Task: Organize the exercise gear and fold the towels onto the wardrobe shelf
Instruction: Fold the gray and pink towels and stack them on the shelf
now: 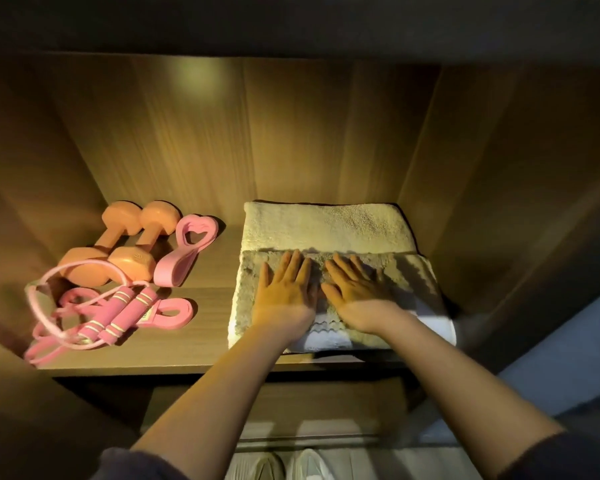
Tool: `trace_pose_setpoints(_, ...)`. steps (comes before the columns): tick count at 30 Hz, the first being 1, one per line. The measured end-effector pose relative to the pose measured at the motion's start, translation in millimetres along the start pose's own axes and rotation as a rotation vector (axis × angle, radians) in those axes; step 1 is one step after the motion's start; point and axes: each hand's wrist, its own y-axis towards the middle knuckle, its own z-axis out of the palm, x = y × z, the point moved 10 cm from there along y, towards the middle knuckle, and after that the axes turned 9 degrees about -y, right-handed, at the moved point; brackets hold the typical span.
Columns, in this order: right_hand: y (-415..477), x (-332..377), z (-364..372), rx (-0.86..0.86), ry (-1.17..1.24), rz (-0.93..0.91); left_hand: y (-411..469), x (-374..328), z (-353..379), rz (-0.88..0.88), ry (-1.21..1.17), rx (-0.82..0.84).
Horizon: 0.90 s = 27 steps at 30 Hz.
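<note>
Two folded towels lie on the right of the wooden wardrobe shelf (208, 355). A cream towel (326, 226) sits at the back. A grey-beige towel (413, 282) lies in front of it, on top of a white folded layer (426, 325). My left hand (286, 289) and my right hand (357, 292) press flat on the front towel, side by side, fingers straight. On the shelf's left stand two orange dumbbells (125, 244), a pink heart-shaped resistance band (187, 251) and a pink skipping rope (118, 313) with its handles together.
Wooden side walls (499, 202) and a back panel (243, 140) close in the shelf, with a board overhead. Another pink band (174, 313) lies near the rope. Below the shelf is a lower compartment (291, 407), and my shoes (284, 465) show on the floor.
</note>
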Motion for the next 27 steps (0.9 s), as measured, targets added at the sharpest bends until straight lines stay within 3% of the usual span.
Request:
trace_pose_setpoints(5, -10, -27, -9, -0.082, 0.120, 0.102, 4, 13, 10, -0.050, 0.083, 0.053)
trace_pose_setpoints(10, -59, -115, -29, -0.289, 0.605, 0.526, 4, 13, 15, -0.053, 0.095, 0.058)
trace_pose_setpoints(12, -70, -135, -19, -0.225, 0.918, 0.674, 4, 12, 15, -0.063, 0.108, 0.059)
trace_pose_setpoints(14, -77, -127, -5, -0.036, 1.122, 0.725, 4, 12, 15, -0.067, 0.115, 0.069)
trace_pose_setpoints(17, -80, -113, -1, 0.177, 0.989, 0.665, 4, 13, 15, -0.075, 0.112, 0.076)
trace_pose_setpoints(20, -77, -113, -6, 0.139, 1.032, 0.622, 3, 14, 16, -0.081, 0.103, 0.075)
trace_pose_setpoints(22, -82, -110, -3, 0.183, 0.923, 0.617, 3, 13, 15, -0.080, 0.104, 0.078)
trace_pose_setpoints(25, -85, -112, -22, 0.201, 0.263, 0.592, 2, 11, 14, -0.076, 0.128, 0.091)
trace_pose_setpoints(27, -75, -101, -45, 0.094, -0.048, 0.548, 2, 10, 13, -0.066, 0.148, 0.098)
